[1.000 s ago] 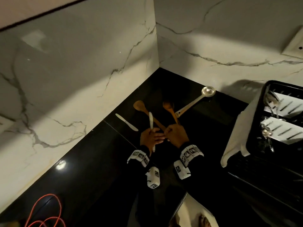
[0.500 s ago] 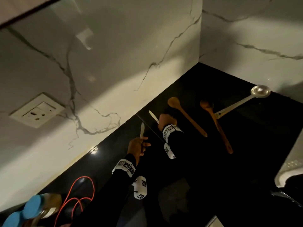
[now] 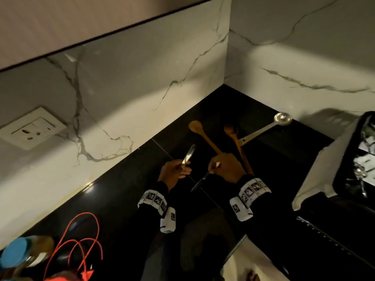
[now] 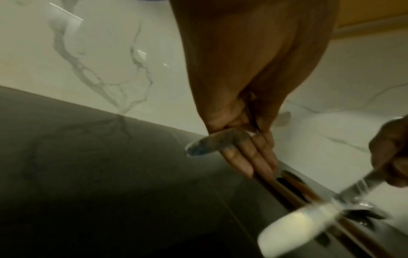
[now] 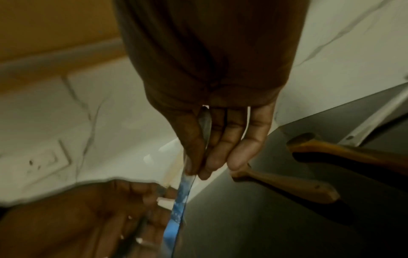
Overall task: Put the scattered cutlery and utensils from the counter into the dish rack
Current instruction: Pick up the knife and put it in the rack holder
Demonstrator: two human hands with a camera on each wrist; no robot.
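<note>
The cutlery is split between hands and counter: the left hand [image 3: 174, 173] pinches one butter knife [image 3: 188, 156] by its lower end, blade tilted up and away toward the far wall, while the right hand [image 3: 226, 167] has thumb and fingers closed round a second knife [image 3: 200, 182] whose blade points down and back toward the person. Still lying on the black counter [image 3: 113, 191] are two wooden spoons [image 3: 205, 136], partly under the right hand, and a metal ladle [image 3: 261, 130] at the far right by the wall. The dish rack [image 3: 349, 159] stands well apart at the right edge, already holding some pieces. Both grips look light — fingertip holds rather than full fists — so a knife could slip on the way across and clatter onto the hard counter. The two hands sit near each other, and the blades could clash or nick a finger if they cross. Carrying the right-hand knife over the spoons risks knocking them — and the blurred wrist views suggest quick movement, which would make any of this likelier.
</note>
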